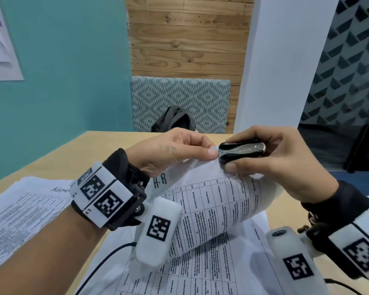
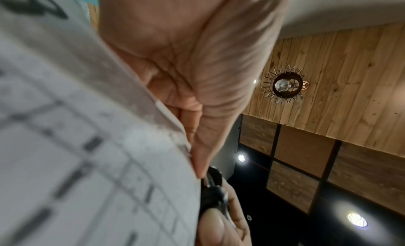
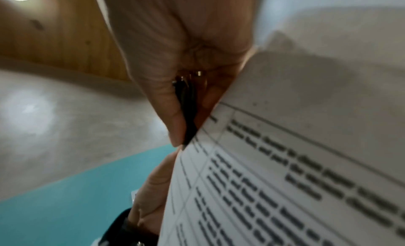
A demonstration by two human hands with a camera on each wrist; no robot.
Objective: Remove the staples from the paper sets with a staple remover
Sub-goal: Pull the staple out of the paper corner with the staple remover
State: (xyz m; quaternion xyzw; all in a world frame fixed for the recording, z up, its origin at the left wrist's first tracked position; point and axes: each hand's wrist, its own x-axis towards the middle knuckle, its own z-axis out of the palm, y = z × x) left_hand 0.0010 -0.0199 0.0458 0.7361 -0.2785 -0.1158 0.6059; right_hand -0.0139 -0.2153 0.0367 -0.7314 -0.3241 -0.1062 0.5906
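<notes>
A stapled paper set with printed tables, marked "H-R", is lifted and bowed above the table. My left hand pinches its top corner between thumb and fingers. My right hand grips a black and chrome staple remover, squeezed between thumb and fingers, with its tip at that same corner beside my left thumb. In the left wrist view the paper fills the left and the remover shows low down. The right wrist view shows the remover edge-on against the sheet. The staple itself is hidden.
More printed sheets lie flat on the wooden table: one set under the lifted one, another marked "Admin" at left. A black cable crosses the papers. A patterned chair with a dark bag stands beyond the table.
</notes>
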